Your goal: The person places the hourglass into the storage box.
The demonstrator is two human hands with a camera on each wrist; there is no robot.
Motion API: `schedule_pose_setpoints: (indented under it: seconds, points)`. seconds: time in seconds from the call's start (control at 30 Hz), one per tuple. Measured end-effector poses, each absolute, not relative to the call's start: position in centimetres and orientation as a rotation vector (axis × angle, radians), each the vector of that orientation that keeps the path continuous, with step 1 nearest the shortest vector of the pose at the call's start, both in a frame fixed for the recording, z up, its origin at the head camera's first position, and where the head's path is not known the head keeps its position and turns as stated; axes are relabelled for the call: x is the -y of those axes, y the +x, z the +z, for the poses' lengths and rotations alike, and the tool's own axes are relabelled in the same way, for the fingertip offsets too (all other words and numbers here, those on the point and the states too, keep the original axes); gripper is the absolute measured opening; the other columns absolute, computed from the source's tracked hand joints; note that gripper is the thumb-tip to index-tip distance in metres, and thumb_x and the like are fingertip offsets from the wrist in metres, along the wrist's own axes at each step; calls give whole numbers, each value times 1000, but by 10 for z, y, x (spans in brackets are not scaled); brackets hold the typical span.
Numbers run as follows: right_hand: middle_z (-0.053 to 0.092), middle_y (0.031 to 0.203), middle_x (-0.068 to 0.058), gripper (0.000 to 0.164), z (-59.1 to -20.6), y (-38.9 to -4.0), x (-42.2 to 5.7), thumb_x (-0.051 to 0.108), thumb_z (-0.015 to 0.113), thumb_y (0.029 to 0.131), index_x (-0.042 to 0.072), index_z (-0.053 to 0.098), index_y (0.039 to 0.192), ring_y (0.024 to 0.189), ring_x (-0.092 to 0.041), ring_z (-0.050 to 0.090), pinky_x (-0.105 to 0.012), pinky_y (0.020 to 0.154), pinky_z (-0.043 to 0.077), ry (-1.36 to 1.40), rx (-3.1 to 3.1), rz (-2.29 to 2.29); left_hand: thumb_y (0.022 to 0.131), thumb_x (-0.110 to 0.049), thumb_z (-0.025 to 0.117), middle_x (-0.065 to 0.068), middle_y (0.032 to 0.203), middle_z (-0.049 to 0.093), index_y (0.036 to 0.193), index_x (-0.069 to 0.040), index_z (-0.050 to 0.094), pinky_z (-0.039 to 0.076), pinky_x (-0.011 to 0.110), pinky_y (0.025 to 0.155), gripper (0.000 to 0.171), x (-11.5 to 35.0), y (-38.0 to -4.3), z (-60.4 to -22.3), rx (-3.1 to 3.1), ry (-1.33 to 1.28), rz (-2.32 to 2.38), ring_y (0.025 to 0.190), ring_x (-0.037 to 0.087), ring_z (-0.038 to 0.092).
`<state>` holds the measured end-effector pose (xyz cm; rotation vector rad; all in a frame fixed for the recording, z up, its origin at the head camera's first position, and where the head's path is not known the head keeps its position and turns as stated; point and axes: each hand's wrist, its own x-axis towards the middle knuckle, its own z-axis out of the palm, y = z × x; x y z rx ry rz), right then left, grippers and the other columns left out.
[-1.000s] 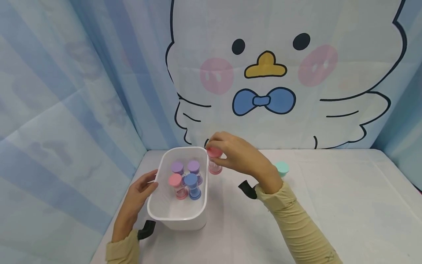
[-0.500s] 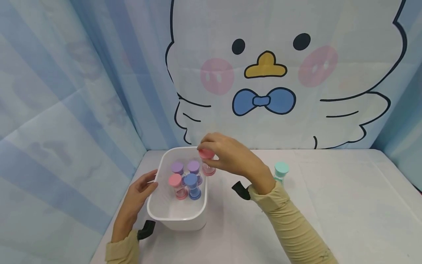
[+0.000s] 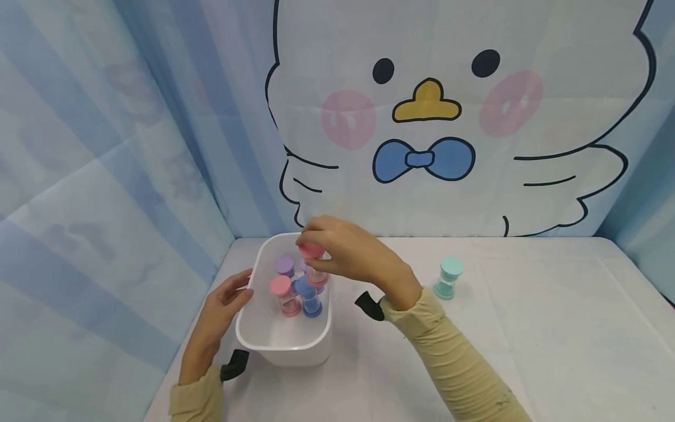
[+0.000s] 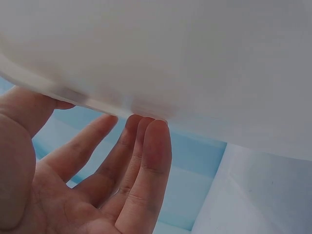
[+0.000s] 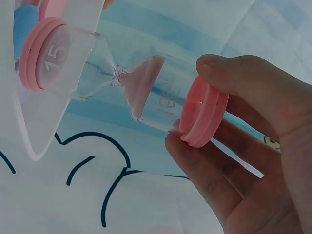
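Observation:
My right hand [image 3: 358,252] pinches a pink-capped sand timer [image 3: 318,275] by its top cap, holding it over the right rim of a white plastic bin [image 3: 263,331]. In the right wrist view, pink sand fills part of the glass [image 5: 146,90], and thumb and fingertips grip the cap's edge. Inside the bin stand another pink sand timer [image 3: 288,299], a blue sand timer [image 3: 312,302] and a purple sand timer [image 3: 285,266]; a second purple one is mostly hidden. With relaxed fingers, my left hand [image 3: 218,310] touches the bin's outer left side, its fingertips [image 4: 157,141] against the wall.
A teal sand timer [image 3: 448,278] stands upright on the white table [image 3: 554,328], right of the bin. Behind the table hangs a cloth [image 3: 422,205] with a cartoon bird; a blue patterned curtain [image 3: 105,234] closes off the left.
My right hand has carried the pink sand timer left, from beside the bin to over its right rim. The teal sand timer has come into full view. My left hand stays put.

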<state>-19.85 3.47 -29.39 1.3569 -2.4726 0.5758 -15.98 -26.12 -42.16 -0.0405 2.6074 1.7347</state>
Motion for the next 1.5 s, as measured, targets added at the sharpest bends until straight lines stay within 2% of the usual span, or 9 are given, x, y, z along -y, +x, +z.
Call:
schedule_pose_setpoints:
  seconds: [0.23,0.47,0.6,0.77,0.97,1.13,1.33,1.5]
  points:
    - [64,112,0,24,-295,-199,-25,17,75,88,13,72,112,103,-14,59,-25,89,52,1404,2469,587,97,-40,63,9,146,51,147,-15,47,50,41,101,58,257,-162,-419,-2604,-35,1735,121,24,58]
    - [66,113,-1,25,-298,-198,-12,21,73,90,12,72,113,103,-13,60,-24,91,52,1441,2507,585,96,-42,62,9,149,48,148,-16,45,52,37,98,61,256,-165,-418,-2590,-30,1728,124,28,57]
    - [65,113,0,25,-301,-198,-3,21,72,91,12,72,114,102,-13,60,-23,91,51,1461,2520,582,98,-39,61,11,148,49,148,-14,45,53,32,94,58,258,-164,-417,-2597,-4,1729,123,29,57]
    - [65,111,2,25,-302,-197,7,24,72,91,14,72,113,101,-11,60,-22,89,51,1473,2503,516,99,-35,60,14,146,50,147,-12,45,53,22,87,55,260,-162,-418,-2601,7,1739,117,19,60]
    - [66,111,2,25,-304,-195,20,23,72,91,14,71,114,104,-11,60,-19,91,49,1528,2485,501,100,-29,59,17,145,50,147,-9,45,50,17,86,53,263,-160,-418,-2622,29,1737,108,6,59]
    - [66,111,1,26,-305,-193,28,24,72,90,13,71,113,103,-11,60,-18,89,49,1546,2481,496,101,-28,59,19,144,49,147,-6,44,49,17,88,53,265,-159,-416,-2619,53,1746,106,1,58]
    - [66,113,1,28,-310,-194,31,25,73,90,13,71,115,104,-10,61,-18,90,49,1536,2492,465,101,-26,58,18,146,48,148,-6,44,48,16,89,53,262,-159,-413,-2595,45,1757,109,3,58]
    - [66,113,1,27,-315,-195,35,25,72,90,14,72,114,102,-9,61,-17,88,48,1531,2525,444,101,-29,59,17,147,48,148,-8,44,47,15,88,53,260,-158,-415,-2587,26,1748,106,-1,57]
